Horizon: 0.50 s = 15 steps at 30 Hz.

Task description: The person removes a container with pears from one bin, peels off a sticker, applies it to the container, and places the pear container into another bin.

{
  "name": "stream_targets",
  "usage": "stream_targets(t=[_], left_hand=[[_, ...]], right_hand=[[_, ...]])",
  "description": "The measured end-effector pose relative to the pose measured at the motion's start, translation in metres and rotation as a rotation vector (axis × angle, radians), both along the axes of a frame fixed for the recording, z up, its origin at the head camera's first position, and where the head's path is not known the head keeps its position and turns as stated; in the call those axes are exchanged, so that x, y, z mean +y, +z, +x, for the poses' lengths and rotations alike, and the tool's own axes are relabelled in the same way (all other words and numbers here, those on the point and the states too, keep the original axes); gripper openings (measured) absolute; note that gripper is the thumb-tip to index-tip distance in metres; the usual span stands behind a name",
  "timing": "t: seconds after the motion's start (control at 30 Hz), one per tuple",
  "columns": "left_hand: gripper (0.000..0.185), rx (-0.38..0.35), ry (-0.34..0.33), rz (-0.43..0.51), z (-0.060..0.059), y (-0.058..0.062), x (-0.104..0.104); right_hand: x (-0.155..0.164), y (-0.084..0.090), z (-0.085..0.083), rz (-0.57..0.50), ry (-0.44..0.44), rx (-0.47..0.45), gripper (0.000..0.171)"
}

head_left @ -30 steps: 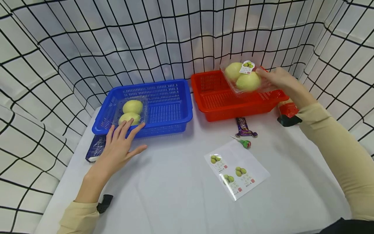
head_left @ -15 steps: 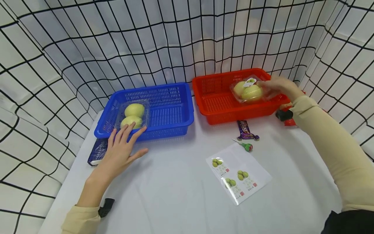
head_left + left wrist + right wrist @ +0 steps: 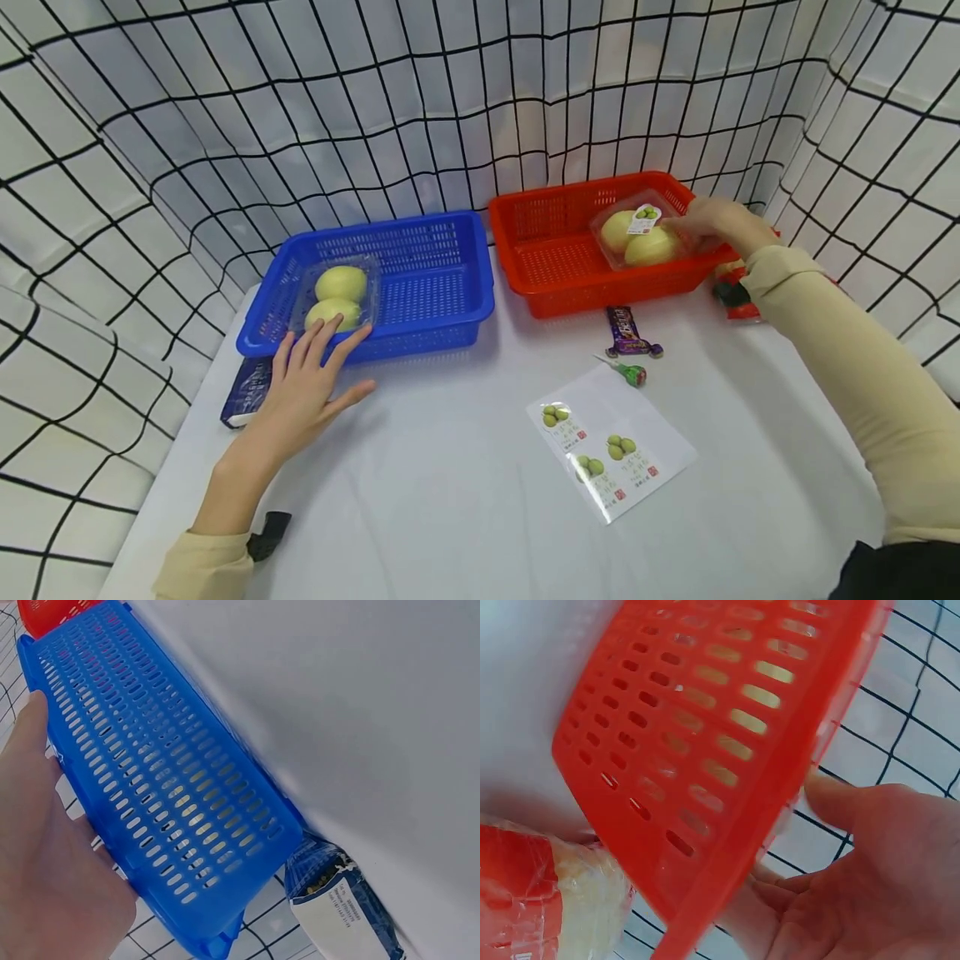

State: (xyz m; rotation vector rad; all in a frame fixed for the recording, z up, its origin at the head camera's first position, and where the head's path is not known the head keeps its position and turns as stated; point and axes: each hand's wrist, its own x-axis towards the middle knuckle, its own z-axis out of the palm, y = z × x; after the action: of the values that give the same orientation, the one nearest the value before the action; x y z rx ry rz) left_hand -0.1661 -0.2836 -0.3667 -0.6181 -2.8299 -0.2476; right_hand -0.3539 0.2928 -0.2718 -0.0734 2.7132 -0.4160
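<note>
In the head view a clear plastic fruit box point(image 3: 628, 249) with pale yellow fruits and a printed label lies in the right part of the red basket point(image 3: 555, 302). My right hand point(image 3: 720, 223) grips this box by its right edge; the basket wall hides most of the fingers in the right wrist view. A second fruit box point(image 3: 372, 287) with two similar fruits sits in the left half of the blue basket point(image 3: 442, 333). My left hand point(image 3: 303, 396) lies at that basket's front rim, fingers spread and fairly straight, and holds nothing.
A purple-wrapped chocolate bar point(image 3: 626, 329), a green lollipop point(image 3: 632, 373) and a sheet of fruit labels point(image 3: 637, 475) lie on the white table. A dark blue packet point(image 3: 247, 392) is beside the blue basket, a red packet point(image 3: 525, 892) beside the red one. Black netting point(image 3: 450, 100) surrounds the table.
The right hand has lowered the labelled fruit box from above the red basket down into it. My left hand has stayed at the blue rim.
</note>
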Motion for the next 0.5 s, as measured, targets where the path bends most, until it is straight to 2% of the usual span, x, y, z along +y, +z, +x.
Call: stream_targets(t=[0.23, 0.33, 0.5], left_hand=[[0.070, 0.001, -0.004, 0.115, -0.001, -0.001, -0.008], [0.070, 0.009, 0.038, 0.211, -0.001, 0.002, -0.017], [0.074, 0.033, 0.156, 0.389, -0.003, 0.004, -0.033]], right_hand=[[-0.007, -0.006, 0.011, 0.050, -0.036, 0.025, 0.047], [-0.008, -0.006, 0.011, 0.080, -0.017, 0.045, 0.044], [-0.007, -0.009, 0.011, 0.079, -0.012, 0.042, 0.040]])
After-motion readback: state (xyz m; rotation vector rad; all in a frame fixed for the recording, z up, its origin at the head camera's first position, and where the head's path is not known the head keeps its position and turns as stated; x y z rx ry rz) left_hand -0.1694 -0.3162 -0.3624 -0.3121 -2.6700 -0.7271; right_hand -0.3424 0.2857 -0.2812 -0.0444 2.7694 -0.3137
